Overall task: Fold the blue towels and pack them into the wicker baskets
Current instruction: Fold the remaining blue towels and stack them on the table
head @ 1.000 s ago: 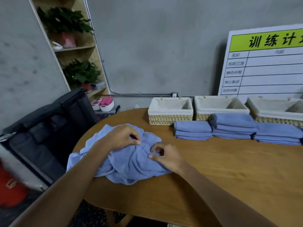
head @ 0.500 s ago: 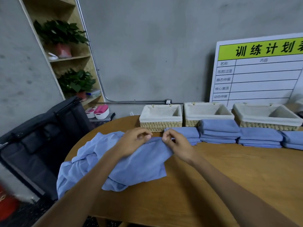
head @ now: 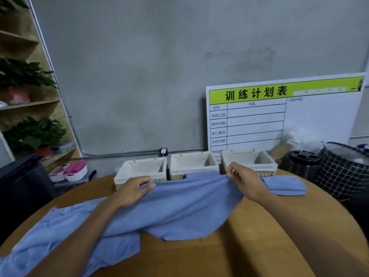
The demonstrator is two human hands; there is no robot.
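Two hands held one blue towel (head: 179, 208) stretched by its far edge above the round wooden table (head: 259, 236). The left hand (head: 131, 190) pinched that edge with thumb and fingers curled over the cloth, in front of the leftmost wicker basket (head: 142, 169). The right hand (head: 242, 180) pinched the edge further to the right, fingers curled round a corner of the fabric, in front of the rightmost wicker basket (head: 249, 160). Between the hands the towel's edge ran nearly straight and the cloth hung down toward the person, its lower part lying on the tabletop. More loose blue cloth (head: 60, 236) spread in folds across the near left of the table; whether it was part of the same towel or a separate one could not be told.

Three cloth-lined baskets stood in a row at the far edge of the table, the middle wicker basket (head: 192, 162) between the other two, and no towels showed inside them. A stack of folded blue towels (head: 284, 185) lay on the table just to the right of the right hand, in front of the rightmost basket.

Behind the baskets a white board with a green header (head: 279, 116) leaned against the grey wall. A black cylindrical container (head: 303, 164) and a wire-mesh basket (head: 343, 170) stood off the table's right side. At left stood a wooden shelf (head: 30, 104) holding potted plants (head: 34, 134).
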